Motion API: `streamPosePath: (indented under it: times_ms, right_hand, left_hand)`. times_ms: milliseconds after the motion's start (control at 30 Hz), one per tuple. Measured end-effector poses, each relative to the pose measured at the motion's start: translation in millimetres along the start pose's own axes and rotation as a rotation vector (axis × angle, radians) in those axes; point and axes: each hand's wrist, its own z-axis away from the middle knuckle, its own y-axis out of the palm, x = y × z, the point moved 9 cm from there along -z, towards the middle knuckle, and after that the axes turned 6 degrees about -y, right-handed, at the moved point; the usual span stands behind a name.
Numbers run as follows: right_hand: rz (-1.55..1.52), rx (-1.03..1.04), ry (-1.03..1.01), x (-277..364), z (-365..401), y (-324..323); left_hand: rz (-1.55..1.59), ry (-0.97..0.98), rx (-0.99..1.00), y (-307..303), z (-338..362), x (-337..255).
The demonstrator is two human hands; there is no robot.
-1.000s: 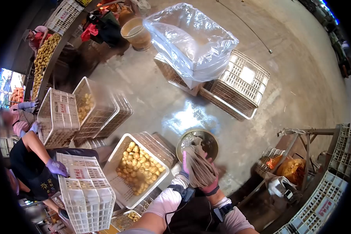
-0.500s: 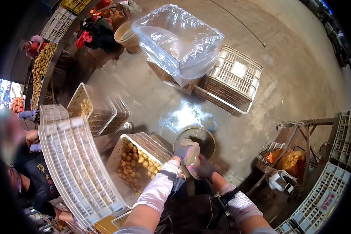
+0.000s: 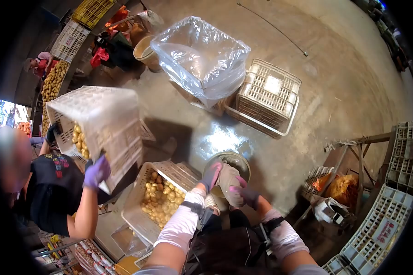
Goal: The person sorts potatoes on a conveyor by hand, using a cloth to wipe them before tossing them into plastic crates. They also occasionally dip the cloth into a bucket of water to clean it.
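Note:
My left hand [image 3: 211, 176], in a grey and pink glove, is closed on the upper left side of a wet-looking greyish cloth [image 3: 229, 183]. On the cloth's right side, my right hand [image 3: 247, 193], gloved the same way, grips its edge. The cloth hangs bunched between both hands, over the near part of a round bucket [image 3: 244, 161]. Cloth and hands hide part of the bucket's inside. Just left of my left arm stands a white plastic crate [image 3: 181, 176] holding many potatoes [image 3: 163, 199].
At left, a co-worker [image 3: 50, 188] in purple gloves holds a tilted crate [image 3: 119, 128] with potatoes. Ahead are a plastic-lined crate [image 3: 199, 55] and stacked crates [image 3: 270, 91]. A wooden frame [image 3: 360, 160] and crates [image 3: 376, 233] stand at right; a potato-covered conveyor [image 3: 55, 80] is far left.
The co-worker has swung the crate up and away, tipping it near the left crates. The cloth is spread lower and wider between my hands. My view has shifted slightly.

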Motion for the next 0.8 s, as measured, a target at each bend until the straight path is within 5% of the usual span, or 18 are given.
streamPosePath:
  times_ms: [33, 100, 133, 233, 300, 333, 500, 600, 700, 800]
  right_hand:
    - [-0.506, 0.049, 0.202, 10, 15, 10]
    - [-0.487, 0.061, 0.082, -30, 14, -6]
    - [-0.47, 0.07, -0.032, -59, 12, -15]
    - [-0.056, 0.002, -0.418, -3, 37, -13]
    - [1.054, -0.103, -0.942, 103, 100, 28]
    - [0.934, -0.119, -0.939, 121, 105, 37]
    - [0.987, -0.265, -0.815, 145, 115, 72]
    - [1.068, -0.171, -0.636, 102, 106, 63]
    - [1.201, -0.266, -0.871, 129, 127, 74]
    - [0.842, -0.198, -0.743, 104, 111, 60]
  left_hand:
    - [-0.003, 0.009, -0.005, -8, 10, -31]
    - [0.752, -0.569, 0.145, 3, 56, -81]
    - [0.753, -0.561, 0.145, 1, 53, -67]
    - [0.724, -0.478, 0.178, 3, 40, -32]
    - [0.536, -0.196, 0.111, 9, 33, -47]
    - [0.885, -0.364, 0.185, 33, 31, -27]
    - [1.577, -0.141, 0.433, 64, 63, -107]
    - [1.644, -0.109, 0.415, 66, 82, -127]
    - [1.646, -0.1, 0.379, 66, 103, -130]
    - [1.597, -0.097, 0.317, 56, 109, -122]
